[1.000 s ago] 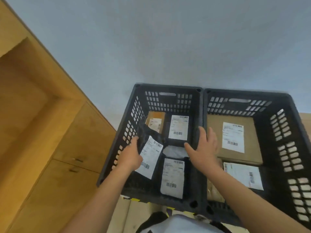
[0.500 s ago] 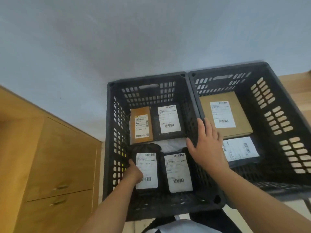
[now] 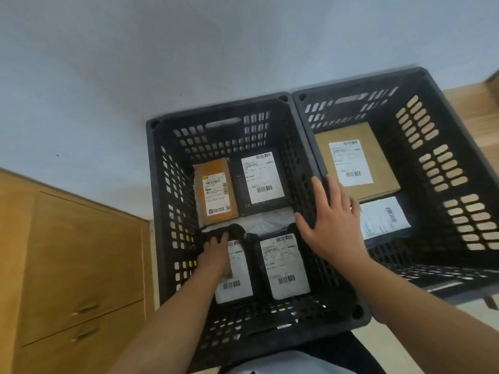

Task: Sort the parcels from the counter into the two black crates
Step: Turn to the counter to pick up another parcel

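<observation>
A plain grey-blue wall (image 3: 162, 63) fills the background, with a light wooden cabinet (image 3: 81, 252) to the left. In front of it, the black plastic mailer bag (image 3: 237, 282) lies flat, white label up, in the left black slatted crate (image 3: 158, 211), just beside a second black labelled mailer (image 3: 283, 265). A second ago it stood tilted on its edge in the person's grasp; now it is down and squared against its neighbour. The left hand (image 3: 216, 255) rests on it, fingers (image 3: 218, 237) reaching into the bunched top end. Whether they pinch the plastic or only press it, I cannot tell. The right hand (image 3: 334, 228) lies spread on the shared rim between the crates, its fingers straight and apart, holding nothing. I'd judge this parcel as good as placed.

Farther back in that crate sit an orange cardboard box (image 3: 216, 195) and a black labelled box (image 3: 259, 182). The right black crate (image 3: 359, 83) holds a flat brown cardboard parcel (image 3: 356, 160) and a dark labelled bag (image 3: 383, 217). Bare wood of the table (image 3: 469, 112) shows beyond it.
</observation>
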